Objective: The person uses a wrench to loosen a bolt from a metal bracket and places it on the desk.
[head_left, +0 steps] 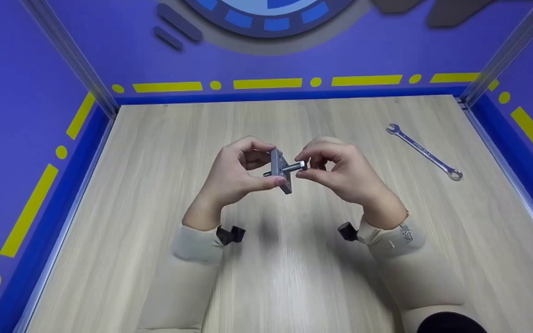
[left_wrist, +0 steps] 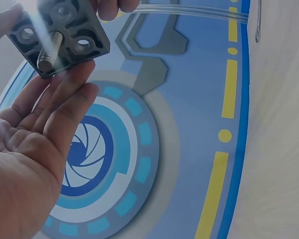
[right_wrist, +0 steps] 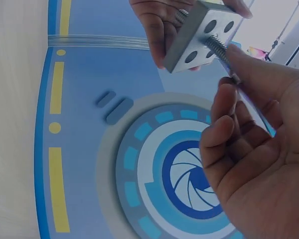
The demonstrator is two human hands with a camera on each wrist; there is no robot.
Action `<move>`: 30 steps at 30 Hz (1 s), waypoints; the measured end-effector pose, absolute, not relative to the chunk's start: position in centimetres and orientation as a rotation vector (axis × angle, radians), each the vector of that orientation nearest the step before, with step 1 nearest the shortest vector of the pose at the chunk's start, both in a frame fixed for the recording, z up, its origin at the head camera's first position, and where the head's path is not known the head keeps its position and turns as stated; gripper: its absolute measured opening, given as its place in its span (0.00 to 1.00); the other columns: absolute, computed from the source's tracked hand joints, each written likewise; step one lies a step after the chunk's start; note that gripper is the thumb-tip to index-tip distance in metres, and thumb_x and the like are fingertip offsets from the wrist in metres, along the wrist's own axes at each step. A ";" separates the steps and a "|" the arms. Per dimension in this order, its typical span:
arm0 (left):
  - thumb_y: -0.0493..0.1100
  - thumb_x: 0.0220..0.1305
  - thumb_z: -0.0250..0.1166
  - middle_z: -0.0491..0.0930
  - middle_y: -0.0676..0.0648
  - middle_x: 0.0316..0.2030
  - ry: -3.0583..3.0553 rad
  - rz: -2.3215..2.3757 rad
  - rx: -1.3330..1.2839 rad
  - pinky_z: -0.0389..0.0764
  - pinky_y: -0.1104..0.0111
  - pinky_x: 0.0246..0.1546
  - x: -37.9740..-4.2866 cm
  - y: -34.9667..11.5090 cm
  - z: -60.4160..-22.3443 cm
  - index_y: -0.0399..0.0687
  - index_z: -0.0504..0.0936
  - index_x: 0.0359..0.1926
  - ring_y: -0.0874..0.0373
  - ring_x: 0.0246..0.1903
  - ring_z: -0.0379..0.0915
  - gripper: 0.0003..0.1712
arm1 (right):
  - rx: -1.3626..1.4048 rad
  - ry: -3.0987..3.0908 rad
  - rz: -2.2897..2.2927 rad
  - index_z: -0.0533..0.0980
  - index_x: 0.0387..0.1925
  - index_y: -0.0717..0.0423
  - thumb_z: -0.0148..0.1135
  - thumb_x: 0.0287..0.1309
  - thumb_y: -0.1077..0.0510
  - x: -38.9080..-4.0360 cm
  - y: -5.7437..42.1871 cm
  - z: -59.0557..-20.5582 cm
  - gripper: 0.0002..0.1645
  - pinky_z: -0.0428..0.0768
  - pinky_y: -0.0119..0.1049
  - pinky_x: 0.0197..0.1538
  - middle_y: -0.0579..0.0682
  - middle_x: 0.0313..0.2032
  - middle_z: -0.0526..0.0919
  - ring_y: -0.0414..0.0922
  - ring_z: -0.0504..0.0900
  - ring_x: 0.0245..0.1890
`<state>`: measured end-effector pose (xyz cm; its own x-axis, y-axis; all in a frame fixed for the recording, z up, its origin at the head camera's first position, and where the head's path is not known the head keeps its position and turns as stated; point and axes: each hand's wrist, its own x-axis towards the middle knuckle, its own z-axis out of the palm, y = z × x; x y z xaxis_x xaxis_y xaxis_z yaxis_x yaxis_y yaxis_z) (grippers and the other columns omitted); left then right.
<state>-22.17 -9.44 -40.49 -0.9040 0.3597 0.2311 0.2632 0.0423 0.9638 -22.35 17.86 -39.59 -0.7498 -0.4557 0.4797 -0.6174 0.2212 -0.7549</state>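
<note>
Above the middle of the table, my left hand point(head_left: 232, 178) grips a small square grey plate point(head_left: 275, 160) by its edges, thumb on the near side. A threaded bolt point(head_left: 293, 167) runs through the plate's centre, and its threaded end point(left_wrist: 50, 53) sticks out of the recessed face in the left wrist view. Several round holes surround it on the flat face point(right_wrist: 202, 31) in the right wrist view. My right hand point(head_left: 343, 169) pinches the bolt's other end between thumb and fingers, which partly hide it.
A combination wrench point(head_left: 424, 151) lies slantwise on the wood-grain table point(head_left: 123, 222) at the right. Blue panels point(head_left: 266, 64) with yellow markings stand along the back and both sides. Black camera mounts point(head_left: 348, 231) project inward from the sleeves.
</note>
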 end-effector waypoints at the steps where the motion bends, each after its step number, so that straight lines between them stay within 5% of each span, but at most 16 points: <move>1: 0.42 0.53 0.91 0.91 0.39 0.57 2.209 2.017 0.667 0.93 0.60 0.67 -22.2 -9.5 -40.5 0.37 0.87 0.60 0.48 0.58 0.93 0.35 | 1.056 -2.291 1.559 0.91 0.46 0.61 0.83 0.60 0.72 -22.4 17.8 -39.6 0.14 0.80 0.25 0.39 0.54 0.40 0.88 0.38 0.79 0.36; 6: 0.45 0.52 0.92 0.91 0.39 0.57 2.194 2.015 0.672 0.93 0.60 0.67 -22.1 -9.5 -40.4 0.37 0.87 0.60 0.48 0.59 0.93 0.37 | 1.082 -2.238 1.551 0.91 0.45 0.62 0.84 0.55 0.75 -22.4 17.7 -39.6 0.16 0.81 0.25 0.40 0.57 0.42 0.88 0.38 0.81 0.37; 11: 0.42 0.53 0.91 0.91 0.40 0.57 2.205 2.020 0.664 0.92 0.60 0.67 -22.0 -9.5 -40.4 0.38 0.87 0.60 0.48 0.59 0.93 0.35 | 0.918 -2.386 1.533 0.89 0.50 0.62 0.86 0.60 0.65 -22.2 17.4 -39.5 0.18 0.79 0.27 0.38 0.48 0.39 0.88 0.40 0.81 0.35; 14: 0.42 0.53 0.91 0.91 0.40 0.56 2.202 2.029 0.667 0.92 0.60 0.67 -22.0 -9.5 -40.4 0.38 0.87 0.60 0.48 0.59 0.93 0.35 | 0.762 -2.490 1.566 0.89 0.41 0.61 0.80 0.69 0.60 -22.1 17.2 -39.5 0.07 0.76 0.27 0.32 0.42 0.30 0.84 0.39 0.78 0.30; 19: 0.40 0.53 0.91 0.91 0.40 0.56 2.191 2.034 0.678 0.92 0.60 0.68 -22.0 -9.3 -40.4 0.37 0.87 0.59 0.48 0.59 0.93 0.35 | 0.668 -2.542 1.623 0.87 0.29 0.63 0.75 0.75 0.60 -22.1 17.0 -39.5 0.15 0.71 0.27 0.26 0.41 0.21 0.79 0.37 0.74 0.24; 25: 0.40 0.53 0.91 0.90 0.41 0.56 2.217 2.028 0.668 0.92 0.61 0.68 -22.1 -9.5 -40.3 0.38 0.87 0.59 0.49 0.59 0.93 0.34 | 0.723 -2.530 1.645 0.90 0.37 0.60 0.80 0.69 0.61 -22.1 17.3 -39.3 0.06 0.74 0.26 0.28 0.42 0.27 0.85 0.38 0.76 0.26; 30: 0.39 0.53 0.91 0.90 0.41 0.56 2.236 2.019 0.657 0.92 0.62 0.68 -22.1 -9.7 -40.4 0.38 0.87 0.60 0.50 0.59 0.93 0.34 | 0.823 -2.484 1.607 0.91 0.44 0.60 0.83 0.65 0.63 -22.0 17.5 -39.1 0.09 0.76 0.26 0.31 0.44 0.35 0.88 0.39 0.79 0.30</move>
